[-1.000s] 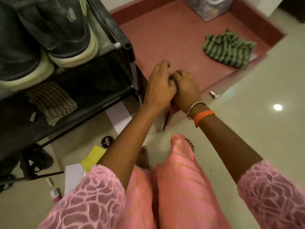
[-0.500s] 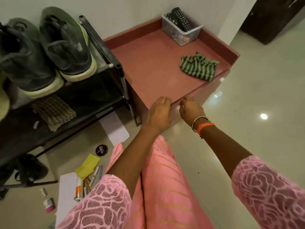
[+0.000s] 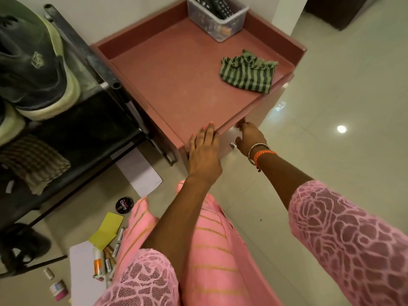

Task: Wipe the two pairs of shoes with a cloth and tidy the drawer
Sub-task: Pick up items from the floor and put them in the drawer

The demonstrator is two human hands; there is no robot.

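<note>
Both hands at the front edge of the red cabinet.

Left hand: flat, fingers straight, pressing on the front corner of the worktop. Holds nothing.

Right hand: just under the front lip, fingers curled toward the edge beside a small metal knob. Cannot tell whether they have hold of anything; the tips are hidden.

Cloth: striped green, crumpled on the worktop near its right rim, well apart from both hands. Looks soft, light and limp, so a pinch at any fold should lift it.

Shoes: dark pair with pale soles on the top shelf of the rack, left of the cabinet. Probably stiff and moderately heavy; best taken by heel or collar.

The drawer is not clearly visible; likely the front under the right hand. Best pulled by the knob, straight out.

Drawer clutter on floor: polish tin, yellow card, tubes, papers.
</note>
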